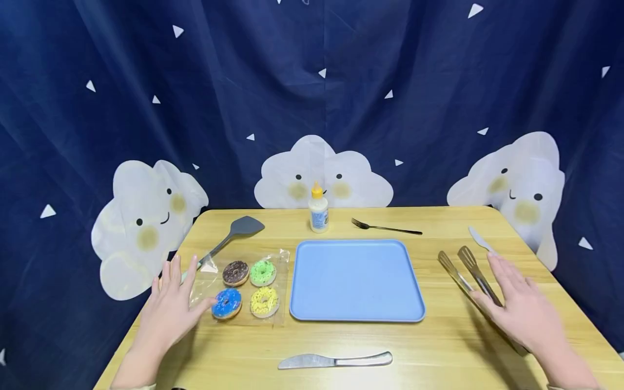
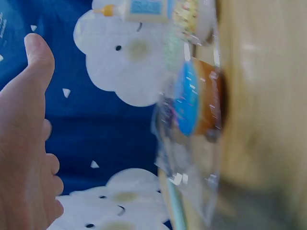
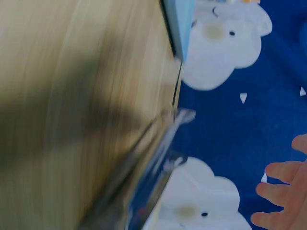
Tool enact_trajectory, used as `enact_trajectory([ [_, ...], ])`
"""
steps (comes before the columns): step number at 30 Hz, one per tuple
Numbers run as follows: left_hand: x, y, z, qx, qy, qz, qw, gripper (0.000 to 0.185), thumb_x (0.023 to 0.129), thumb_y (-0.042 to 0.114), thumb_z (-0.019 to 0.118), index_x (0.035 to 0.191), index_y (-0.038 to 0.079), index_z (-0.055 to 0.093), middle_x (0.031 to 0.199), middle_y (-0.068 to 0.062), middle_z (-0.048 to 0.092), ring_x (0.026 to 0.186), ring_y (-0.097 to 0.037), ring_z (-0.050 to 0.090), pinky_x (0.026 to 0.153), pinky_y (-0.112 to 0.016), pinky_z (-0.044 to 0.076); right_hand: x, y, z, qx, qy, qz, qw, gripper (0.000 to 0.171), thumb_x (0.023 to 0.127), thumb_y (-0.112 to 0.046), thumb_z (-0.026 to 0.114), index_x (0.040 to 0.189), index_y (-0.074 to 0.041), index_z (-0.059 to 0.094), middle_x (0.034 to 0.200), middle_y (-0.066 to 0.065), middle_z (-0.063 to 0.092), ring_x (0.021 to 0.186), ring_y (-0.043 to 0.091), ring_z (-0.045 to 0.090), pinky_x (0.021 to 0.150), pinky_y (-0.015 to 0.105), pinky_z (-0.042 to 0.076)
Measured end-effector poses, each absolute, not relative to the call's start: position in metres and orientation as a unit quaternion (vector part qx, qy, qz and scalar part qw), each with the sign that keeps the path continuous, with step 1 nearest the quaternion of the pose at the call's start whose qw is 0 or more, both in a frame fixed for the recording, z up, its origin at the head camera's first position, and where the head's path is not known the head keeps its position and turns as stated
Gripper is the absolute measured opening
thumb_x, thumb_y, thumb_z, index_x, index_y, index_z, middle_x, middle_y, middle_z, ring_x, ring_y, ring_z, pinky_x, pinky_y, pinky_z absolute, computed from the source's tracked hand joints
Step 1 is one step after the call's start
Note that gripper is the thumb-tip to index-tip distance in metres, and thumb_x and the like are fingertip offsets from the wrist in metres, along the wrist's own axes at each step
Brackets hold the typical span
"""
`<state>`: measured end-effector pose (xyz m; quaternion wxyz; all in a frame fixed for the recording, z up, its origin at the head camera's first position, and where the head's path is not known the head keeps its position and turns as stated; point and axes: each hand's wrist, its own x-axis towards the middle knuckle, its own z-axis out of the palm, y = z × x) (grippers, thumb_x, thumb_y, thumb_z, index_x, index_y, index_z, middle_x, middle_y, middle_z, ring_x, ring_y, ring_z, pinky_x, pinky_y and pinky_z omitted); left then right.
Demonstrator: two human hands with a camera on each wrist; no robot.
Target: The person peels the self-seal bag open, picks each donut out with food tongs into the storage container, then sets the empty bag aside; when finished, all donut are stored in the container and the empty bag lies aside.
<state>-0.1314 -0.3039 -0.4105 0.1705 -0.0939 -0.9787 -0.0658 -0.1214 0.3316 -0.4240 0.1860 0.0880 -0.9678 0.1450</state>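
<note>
My left hand (image 1: 168,309), fingers spread, hovers at the left edge of a clear plastic bag (image 1: 281,317) of toy donuts. Inside lie a blue donut (image 1: 227,303) nearest the thumb, a brown donut (image 1: 235,273), a green donut (image 1: 262,272) and a yellow donut (image 1: 265,301). In the left wrist view this hand (image 2: 24,124) holds nothing, apart from the bag. On the right, my other hand (image 1: 526,309) is held above metal tongs (image 1: 468,258), hiding part of them. The right wrist view has its fingers (image 3: 278,194) extended, away from the blurred tongs.
A blue tray (image 1: 358,281) sits mid-table, with a table knife (image 1: 312,361) in front. Behind it are a glue bottle (image 1: 319,214) and a dark fork (image 1: 385,227). A grey spatula (image 1: 246,226) lies back left; another knife (image 1: 480,238) lies beyond the right hand.
</note>
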Motion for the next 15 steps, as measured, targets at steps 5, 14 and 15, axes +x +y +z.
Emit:
enact_trajectory([
  [5,-0.131,-0.313,-0.427,-0.11,-0.977,-0.1,0.155,0.101,0.085,0.049,0.06,0.148,0.004,-0.005,0.149,-0.024,-0.016,0.134,-0.034,-0.021,0.107,-0.047,-0.014,-0.123,0.304,-0.423,0.055,-0.96,0.214,0.174,0.08,0.087,-0.04,0.062,0.15,-0.022,0.016,0.133,0.029,0.042,0.11,0.056,0.041,0.082,0.067,0.032],
  [14,-0.138,-0.321,-0.458,-0.083,-0.982,-0.148,0.087,0.098,0.089,0.047,0.056,0.146,0.001,-0.01,0.146,-0.027,-0.021,0.13,-0.035,-0.029,0.103,-0.058,-0.012,-0.141,0.232,-0.432,0.101,-0.909,0.367,0.17,0.058,0.09,-0.025,0.062,0.139,-0.004,0.04,0.118,0.02,0.059,0.097,0.044,0.057,0.08,0.057,0.043],
  [15,-0.137,-0.322,-0.461,-0.079,-0.983,-0.148,0.078,0.098,0.09,0.048,0.055,0.146,0.0,-0.01,0.145,-0.027,-0.021,0.13,-0.035,-0.029,0.103,-0.059,-0.011,-0.144,0.223,-0.433,0.11,-0.905,0.377,0.163,0.057,0.09,-0.025,0.062,0.138,-0.003,0.041,0.117,0.019,0.06,0.096,0.041,0.059,0.08,0.055,0.045],
])
